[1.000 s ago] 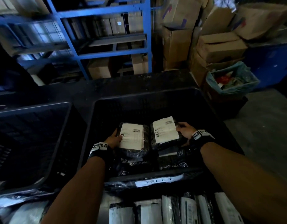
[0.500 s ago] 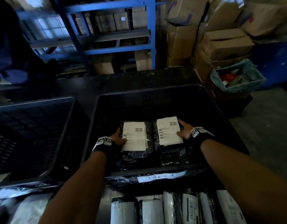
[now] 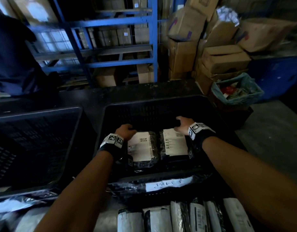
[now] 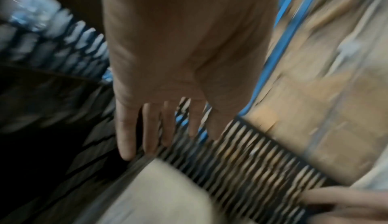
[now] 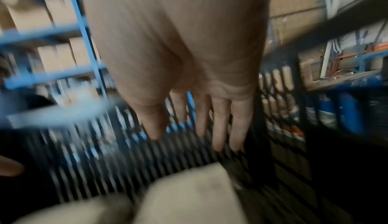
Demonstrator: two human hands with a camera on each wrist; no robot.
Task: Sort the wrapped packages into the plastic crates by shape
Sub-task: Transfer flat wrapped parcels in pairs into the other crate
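Two black wrapped packages with white labels lie flat side by side in the right black crate point(image 3: 154, 99): the left package point(image 3: 140, 148) and the right package point(image 3: 175, 144). My left hand point(image 3: 126, 130) hovers over the far left corner of the left package, fingers straight and empty in the left wrist view point(image 4: 159, 128). My right hand point(image 3: 182, 123) is above the far edge of the right package, fingers loose and holding nothing point(image 5: 199, 124). A second black crate point(image 3: 37, 113) stands to the left; its inside is dark.
A row of wrapped packages point(image 3: 178, 216) lies nearest me, with one long package point(image 3: 166, 184) against the crate's front. Behind are blue shelving point(image 3: 151, 47), stacked cardboard boxes point(image 3: 224, 61) and a lined bin point(image 3: 236, 91). A person in dark blue point(image 3: 13, 64) stands far left.
Both hands held the outer sides of the two packages and set them down in the crate. Now they have let go and lifted toward the far wall.
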